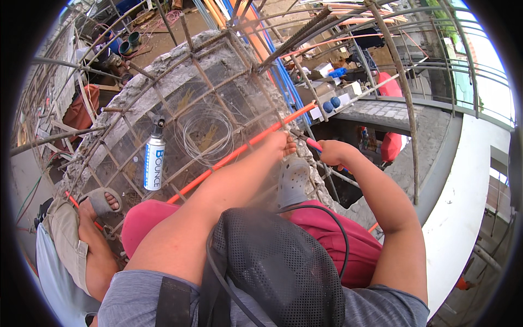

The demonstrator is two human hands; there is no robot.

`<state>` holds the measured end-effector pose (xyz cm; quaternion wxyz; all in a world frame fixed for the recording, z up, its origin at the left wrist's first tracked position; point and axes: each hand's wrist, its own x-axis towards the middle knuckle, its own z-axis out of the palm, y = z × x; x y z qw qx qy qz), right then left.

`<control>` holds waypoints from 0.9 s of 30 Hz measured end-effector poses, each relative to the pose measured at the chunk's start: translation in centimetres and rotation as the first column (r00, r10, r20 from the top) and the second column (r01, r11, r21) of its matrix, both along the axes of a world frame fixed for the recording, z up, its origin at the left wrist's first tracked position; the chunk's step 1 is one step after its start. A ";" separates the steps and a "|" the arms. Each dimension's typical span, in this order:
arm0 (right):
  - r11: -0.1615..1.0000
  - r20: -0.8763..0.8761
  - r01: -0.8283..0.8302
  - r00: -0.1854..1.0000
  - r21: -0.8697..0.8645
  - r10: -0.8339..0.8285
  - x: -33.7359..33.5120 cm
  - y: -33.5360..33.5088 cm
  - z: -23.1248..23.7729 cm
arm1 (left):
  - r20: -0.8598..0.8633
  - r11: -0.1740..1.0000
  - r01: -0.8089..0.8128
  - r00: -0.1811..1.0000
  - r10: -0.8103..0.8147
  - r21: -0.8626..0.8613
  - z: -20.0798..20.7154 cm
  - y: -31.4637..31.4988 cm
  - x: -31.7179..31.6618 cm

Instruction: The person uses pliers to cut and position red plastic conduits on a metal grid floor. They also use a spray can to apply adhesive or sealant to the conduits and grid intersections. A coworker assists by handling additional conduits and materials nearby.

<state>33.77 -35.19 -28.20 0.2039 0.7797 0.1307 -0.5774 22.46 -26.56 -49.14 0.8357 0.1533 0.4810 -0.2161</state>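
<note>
The pliers [312,144] were in the right hand [333,153], which was wrapped round their red handles; their dark nose pointed left and away from the person, straight at the left hand [284,145], so their long axis ran crosswise to the orange pipe [234,154]. The left hand was just beside the nose, on the near side of the pipe, its fingers curled in; whether it pinched anything could not be told. The pipe slanted from the lower left up to the right, close past those fingers, over a rebar grid [216,87] with rough concrete [175,59] along its far edge. To the left, beyond the pipe, were a loose wire coil [187,136] and a white-and-blue can [154,164], the can well apart from both hands. The person's grey shoe [292,182] was just below the left hand. Another person's sandalled foot [103,202] was at the left; blue pipes [270,54] ran beyond the grid, and a white ledge [455,218] curved down the right side.
</note>
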 end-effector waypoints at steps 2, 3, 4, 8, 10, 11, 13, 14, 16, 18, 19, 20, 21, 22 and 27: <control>0.994 -0.004 -0.105 0.994 -0.023 0.105 0.0 0.6 0.0 | -0.009 1.000 0.000 1.000 0.000 0.014 0.2 -0.2 0.0; 0.987 -0.011 -0.157 0.988 -0.029 0.157 0.1 0.9 -0.1 | -0.014 1.000 0.004 1.000 -0.004 0.022 0.3 -0.3 0.0; 0.978 -0.020 -0.208 0.978 -0.036 0.207 0.1 0.9 -0.2 | -0.007 1.000 -0.010 1.000 0.010 0.021 0.3 -0.3 0.0; 0.987 0.052 -0.161 0.986 0.004 0.160 0.3 0.3 -0.7 | -0.003 1.000 -0.021 1.000 0.021 0.004 0.2 0.1 -0.2; 0.955 0.103 -0.291 0.953 0.053 0.285 0.3 -0.3 -1.0 | 0.009 1.000 0.014 1.000 -0.014 -0.011 0.1 0.8 -0.2; 0.955 0.108 -0.287 0.954 0.070 0.279 0.0 -0.8 -1.1 | 0.021 0.999 0.045 0.999 -0.044 -0.018 0.0 1.3 -0.5; 0.950 0.155 -0.297 0.947 0.095 0.281 -0.4 -1.3 -1.3 | 0.039 0.994 0.107 0.994 -0.106 -0.024 -0.1 2.8 0.1; 0.938 0.162 -0.335 0.934 0.092 0.318 -1.2 -1.5 -1.5 | 0.035 0.989 0.143 0.989 -0.142 -0.036 0.0 3.3 0.2; 0.949 0.159 -0.300 0.946 0.101 0.282 -2.6 -1.9 -1.6 | 0.005 0.989 0.114 0.993 -0.115 -0.098 0.3 4.5 0.9; 0.965 0.150 -0.248 0.960 0.083 0.234 -3.9 -2.0 -1.8 | -0.048 0.982 -0.034 0.999 0.025 -0.186 0.5 5.5 2.2; 0.971 0.168 -0.223 0.964 0.090 0.206 -4.6 -1.9 -1.9 | -0.098 0.980 -0.083 0.993 0.066 -0.182 0.7 5.8 3.4; 0.975 0.146 -0.201 0.971 0.093 0.187 -5.0 -1.8 -2.1 | -0.152 0.975 -0.132 0.983 0.105 -0.178 1.0 5.9 4.4; 0.982 0.125 -0.174 0.979 0.077 0.164 -5.6 -1.7 -2.2 | -0.207 0.968 -0.179 0.968 0.141 -0.178 1.2 5.6 5.2; 0.984 0.102 -0.163 0.983 0.073 0.155 -6.2 -1.5 -2.4 | -0.285 0.935 -0.278 0.935 0.210 -0.221 1.4 5.4 6.1; 0.997 0.087 -0.042 0.996 0.065 0.036 -8.4 0.5 -3.3 | -0.400 0.835 -0.539 0.793 0.459 -0.110 2.5 2.3 10.2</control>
